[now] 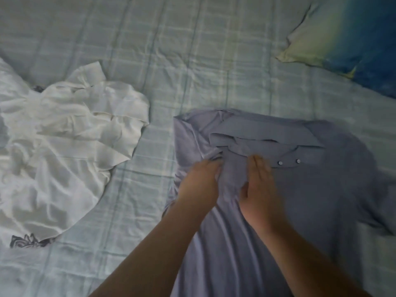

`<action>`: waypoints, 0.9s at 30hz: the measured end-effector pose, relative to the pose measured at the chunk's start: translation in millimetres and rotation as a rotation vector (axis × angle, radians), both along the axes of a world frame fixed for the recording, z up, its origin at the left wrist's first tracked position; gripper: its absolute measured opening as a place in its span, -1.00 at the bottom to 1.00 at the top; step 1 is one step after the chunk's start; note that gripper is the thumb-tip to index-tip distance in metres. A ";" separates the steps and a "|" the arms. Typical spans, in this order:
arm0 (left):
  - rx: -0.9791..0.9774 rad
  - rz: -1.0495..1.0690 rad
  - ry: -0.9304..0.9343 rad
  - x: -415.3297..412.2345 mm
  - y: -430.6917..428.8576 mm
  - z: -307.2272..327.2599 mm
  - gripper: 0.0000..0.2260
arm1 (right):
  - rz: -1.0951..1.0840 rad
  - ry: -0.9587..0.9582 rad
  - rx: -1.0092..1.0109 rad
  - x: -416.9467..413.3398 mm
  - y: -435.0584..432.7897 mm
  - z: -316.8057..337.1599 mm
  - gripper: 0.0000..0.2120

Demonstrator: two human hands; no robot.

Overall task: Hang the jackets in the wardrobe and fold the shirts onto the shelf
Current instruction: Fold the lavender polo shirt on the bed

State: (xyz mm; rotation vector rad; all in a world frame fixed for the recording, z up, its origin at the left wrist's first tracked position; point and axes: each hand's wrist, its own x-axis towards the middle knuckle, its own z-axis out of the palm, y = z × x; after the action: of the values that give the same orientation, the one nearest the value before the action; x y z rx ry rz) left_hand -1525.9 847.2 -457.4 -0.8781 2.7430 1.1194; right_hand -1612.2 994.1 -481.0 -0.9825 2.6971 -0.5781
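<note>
A lavender-grey polo shirt (pixel 321 189) lies spread on the bed, collar toward the top, two white buttons showing on its placket. My left hand (pixel 200 183) pinches a bunch of the shirt's fabric just below the collar on the left side. My right hand (pixel 260 185) lies flat with straight fingers on the shirt's chest, fingertips near the placket. A crumpled white shirt (pixel 70 146) lies in a heap to the left, apart from both hands.
The bed (pixel 171 50) is covered by a pale blue checked sheet with creases. A pillow (pixel 347 33) in yellow fading to blue lies at the top right. A small dark patterned piece (pixel 27 241) shows under the white shirt's lower edge.
</note>
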 end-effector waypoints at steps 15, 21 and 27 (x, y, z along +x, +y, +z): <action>-0.429 0.001 -0.170 48.4 3.0 -59.5 -0.43 | 0.015 -0.086 -0.184 -31.3 -97.1 -12.9 -0.86; -0.416 -0.052 -0.201 48.8 -0.9 -51.1 -0.37 | -0.303 -0.273 -0.155 -62.7 -93.7 -4.2 -0.75; -0.430 -0.064 -0.024 18.4 -14.6 -33.0 -0.45 | -0.088 0.006 -0.326 -56.7 -90.9 4.7 -0.72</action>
State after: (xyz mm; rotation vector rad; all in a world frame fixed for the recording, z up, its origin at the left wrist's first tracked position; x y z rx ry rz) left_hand -1507.5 832.7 -490.4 -0.8207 3.0179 0.5078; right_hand -1669.0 903.2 -476.3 -0.9398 2.7146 -1.0604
